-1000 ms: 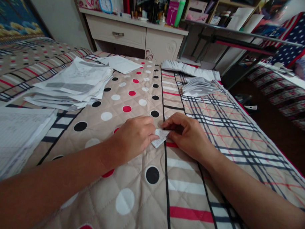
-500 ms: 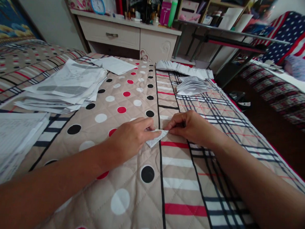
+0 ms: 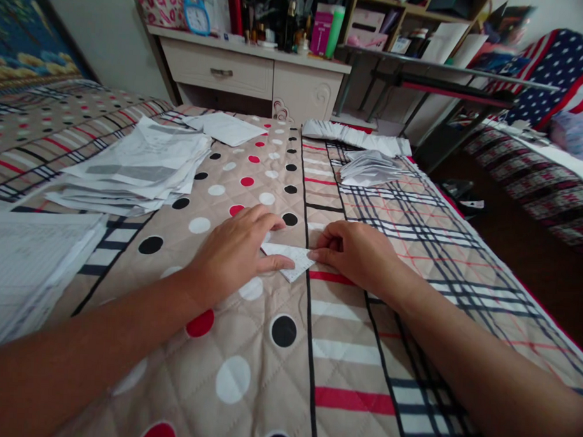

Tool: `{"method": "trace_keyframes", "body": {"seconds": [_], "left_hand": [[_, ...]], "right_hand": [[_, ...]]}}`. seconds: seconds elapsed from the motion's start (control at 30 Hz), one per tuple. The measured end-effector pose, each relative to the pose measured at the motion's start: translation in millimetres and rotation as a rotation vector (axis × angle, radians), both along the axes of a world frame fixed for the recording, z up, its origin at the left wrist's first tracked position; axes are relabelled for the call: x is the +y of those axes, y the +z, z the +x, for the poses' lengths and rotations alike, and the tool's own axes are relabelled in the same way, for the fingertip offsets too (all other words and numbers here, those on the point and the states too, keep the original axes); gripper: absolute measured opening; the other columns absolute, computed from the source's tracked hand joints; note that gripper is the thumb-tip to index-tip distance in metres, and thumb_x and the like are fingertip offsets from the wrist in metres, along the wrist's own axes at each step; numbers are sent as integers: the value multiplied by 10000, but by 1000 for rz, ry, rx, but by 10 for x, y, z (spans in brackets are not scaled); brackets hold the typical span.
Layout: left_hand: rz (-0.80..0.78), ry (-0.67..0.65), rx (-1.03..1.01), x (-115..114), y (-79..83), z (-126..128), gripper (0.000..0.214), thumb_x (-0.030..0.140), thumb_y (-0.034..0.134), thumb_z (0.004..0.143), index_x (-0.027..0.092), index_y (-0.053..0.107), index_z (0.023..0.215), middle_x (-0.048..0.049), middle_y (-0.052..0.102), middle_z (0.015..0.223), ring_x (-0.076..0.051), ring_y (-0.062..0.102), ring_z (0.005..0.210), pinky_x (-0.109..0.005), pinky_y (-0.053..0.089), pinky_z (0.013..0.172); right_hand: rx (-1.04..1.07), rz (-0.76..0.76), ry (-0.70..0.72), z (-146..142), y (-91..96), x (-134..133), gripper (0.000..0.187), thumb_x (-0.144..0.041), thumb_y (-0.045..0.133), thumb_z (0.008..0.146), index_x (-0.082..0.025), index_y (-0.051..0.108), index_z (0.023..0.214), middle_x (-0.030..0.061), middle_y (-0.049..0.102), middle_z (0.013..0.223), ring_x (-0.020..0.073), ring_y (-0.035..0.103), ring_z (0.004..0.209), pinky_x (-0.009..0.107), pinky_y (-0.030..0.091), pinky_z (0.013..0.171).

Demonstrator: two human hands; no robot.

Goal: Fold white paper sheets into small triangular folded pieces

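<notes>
A small folded white paper (image 3: 290, 259) lies flat on the quilted bedspread (image 3: 248, 370) in the middle of the view. My left hand (image 3: 235, 251) lies over its left part, fingers stretched out and pressing it down. My right hand (image 3: 357, 252) sits at the paper's right corner with its fingers curled together, fingertips pinching or pressing that corner. Part of the paper is hidden under my left fingers.
A loose stack of printed sheets (image 3: 135, 165) lies at the left, more paper (image 3: 27, 260) at the near left edge. A pile of small folded papers (image 3: 370, 169) sits at the far right of the bed. A dresser (image 3: 258, 74) stands behind; the floor (image 3: 510, 251) drops off on the right.
My left hand has spread flat over the paper instead of pinching it. The paper now lies flatter and shows more of its surface. My right hand stays at its right corner.
</notes>
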State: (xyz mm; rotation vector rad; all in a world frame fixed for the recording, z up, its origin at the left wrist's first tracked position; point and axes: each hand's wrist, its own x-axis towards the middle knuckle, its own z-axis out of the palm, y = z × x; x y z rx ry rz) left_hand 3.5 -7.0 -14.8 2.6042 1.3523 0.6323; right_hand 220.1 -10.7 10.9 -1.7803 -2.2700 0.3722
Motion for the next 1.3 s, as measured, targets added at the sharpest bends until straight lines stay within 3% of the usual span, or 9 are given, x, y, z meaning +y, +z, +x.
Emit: {"method": "trace_keyframes", "body": {"seconds": [0.1, 0.23, 0.5, 0.63, 0.8, 1.0, 1.17, 1.3], "left_hand": [[-82, 27, -6, 72, 9, -30, 453, 524, 754, 713, 185, 628, 987, -38, 612, 983, -209, 568, 891, -325, 444, 738], [-122, -37, -84, 142, -2, -30, 409, 544, 770, 679, 174, 628, 782, -4, 608, 809, -166, 546, 758, -289, 399, 672], [-324, 63, -492, 142, -13, -23, 177, 309, 785, 698, 154, 706, 731, 13, 674, 643, -93, 543, 535, -197, 380, 489], [-195, 42, -610, 96, 14, 14, 155, 276, 804, 686, 148, 721, 706, -1, 695, 633, -87, 552, 504, -185, 397, 466], [-111, -50, -582, 42, -4, 47, 157, 306, 786, 737, 160, 728, 739, 9, 690, 637, -81, 571, 519, -180, 413, 484], [-47, -75, -567, 41, -31, 12, 188, 347, 774, 756, 173, 735, 816, 3, 714, 676, -89, 599, 545, -188, 449, 522], [41, -110, -530, 36, 2, -4, 113, 268, 790, 742, 172, 738, 767, 5, 723, 668, -83, 591, 521, -183, 440, 515], [16, -127, -546, 25, 14, -6, 111, 254, 772, 764, 161, 726, 724, 17, 695, 606, -70, 568, 489, -171, 410, 482]], "right_hand": [[-41, 34, 39, 2, 2, -6, 167, -333, 734, 760, -212, 664, 669, -1, 640, 605, 126, 502, 520, 265, 276, 514], [8, 101, 114, -12, -40, -26, 146, -246, 696, 792, -188, 614, 685, 9, 636, 681, 126, 512, 579, 255, 299, 549], [290, 186, 83, -20, -131, -35, 106, -166, 576, 844, -184, 546, 743, -2, 599, 675, 139, 524, 623, 254, 350, 587], [457, 226, 150, -50, -97, -77, 85, -227, 640, 830, -185, 566, 821, 6, 624, 754, 143, 567, 685, 251, 414, 636], [435, 154, 283, -122, -75, -138, 90, -254, 636, 859, -186, 659, 914, 15, 677, 799, 148, 605, 721, 249, 420, 647], [531, 97, 206, -100, -87, -139, 109, -256, 628, 858, -183, 693, 810, -6, 674, 691, 129, 593, 619, 230, 415, 586], [574, 23, 163, -103, -108, -131, 117, -278, 655, 835, -181, 709, 800, -7, 684, 678, 130, 597, 607, 229, 421, 576], [598, 7, 162, -111, -110, -141, 121, -285, 666, 831, -179, 717, 805, -10, 685, 672, 125, 595, 602, 223, 415, 567]]}}
